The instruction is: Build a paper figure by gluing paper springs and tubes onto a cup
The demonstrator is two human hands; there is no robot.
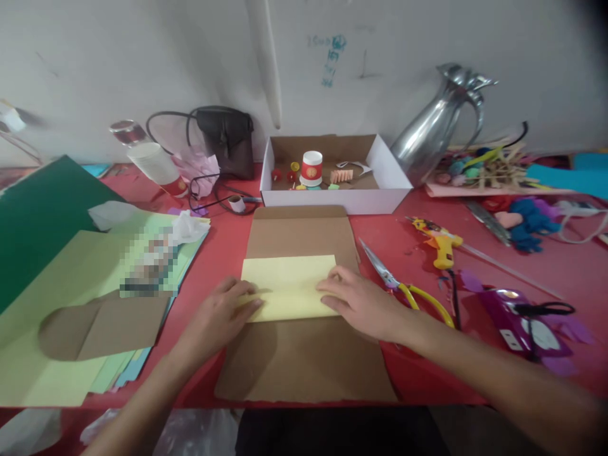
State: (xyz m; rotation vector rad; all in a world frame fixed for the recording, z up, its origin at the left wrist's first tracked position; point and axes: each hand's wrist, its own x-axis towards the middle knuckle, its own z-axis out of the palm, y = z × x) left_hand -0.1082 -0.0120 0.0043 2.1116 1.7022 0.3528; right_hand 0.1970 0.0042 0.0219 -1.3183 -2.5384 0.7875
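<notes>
A sheet of pale yellow paper (287, 273) lies crosswise on a brown cardboard sheet (306, 364) in front of me. Its near part is turned over, leaving a fold line across the width. At the paper's left end, my left hand (225, 310) grips the folded part between thumb and fingers. My right hand (356, 301) holds the opposite end in the same manner, thumb low and fingers above. Just right of that hand rest scissors (394, 282) with yellow handles, their blades pointing away from me.
Beyond the cardboard stands a white box (332, 201) containing a red-and-white paper cup (312, 168). On the right are a yellow glue gun (441, 246), a purple device (527, 323) and a metal jug (434, 126). Coloured paper sheets (61, 272) and a cardboard cutout (118, 326) lie left.
</notes>
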